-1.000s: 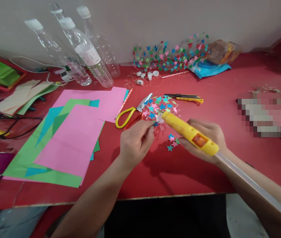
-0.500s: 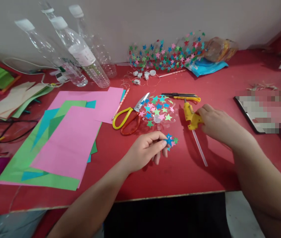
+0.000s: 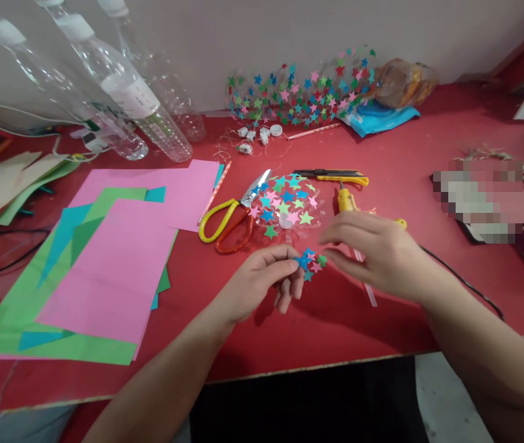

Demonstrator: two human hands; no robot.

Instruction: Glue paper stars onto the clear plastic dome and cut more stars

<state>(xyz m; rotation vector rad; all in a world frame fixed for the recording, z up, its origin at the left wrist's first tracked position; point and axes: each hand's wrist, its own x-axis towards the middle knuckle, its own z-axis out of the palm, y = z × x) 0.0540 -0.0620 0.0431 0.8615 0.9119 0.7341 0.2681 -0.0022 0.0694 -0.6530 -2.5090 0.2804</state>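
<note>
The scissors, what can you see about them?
The scissors lie flat on the red table, blades shut. They have shiny metal blades pointing up and right toward the star-covered clear piece, one yellow handle loop and one red. The yellow loop lies beside the pink paper. No hand touches them.
</note>
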